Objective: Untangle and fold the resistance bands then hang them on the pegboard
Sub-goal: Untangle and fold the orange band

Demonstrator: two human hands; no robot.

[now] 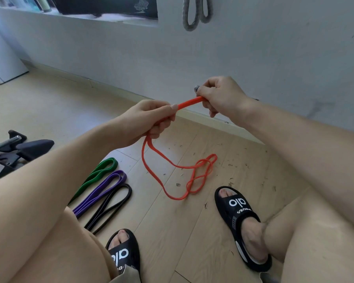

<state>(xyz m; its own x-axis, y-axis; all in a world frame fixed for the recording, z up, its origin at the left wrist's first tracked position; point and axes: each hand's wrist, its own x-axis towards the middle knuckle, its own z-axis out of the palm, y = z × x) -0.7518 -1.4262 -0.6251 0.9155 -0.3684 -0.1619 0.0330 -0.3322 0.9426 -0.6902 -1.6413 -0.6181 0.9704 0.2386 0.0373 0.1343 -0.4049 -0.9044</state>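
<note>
From the head camera we looked down past bare knees at a pale wooden floor [192, 231] that met a grey wall [274, 48].

Our left hand [149, 119] was curled round the orange resistance band [164, 184], thumb on top, pinching it against the fingers. Our right hand [219, 94] pinched the same band a little further along, fingers bent round it. A short straight length of band ran between the two hands, held up above the floor. Below the left hand the rest of the band hung down in a long loop, and its far end lay on the floor in a loose tangle of crossed strands, just ahead of the right foot.

To the left, three folded bands lay side by side on the floor: a green band [98, 172], a purple band [108, 186] and a black band [112, 203], each partly hidden by our left leg.

Both feet wore black slides [239, 217] with white lettering. Small dark flecks were scattered over the floor near the tangle.

High on the wall a grey looped band [189, 15] hung down; we could not tell what held it. At the far left edge stood dark exercise equipment [12, 148] with a metal bar.
</note>
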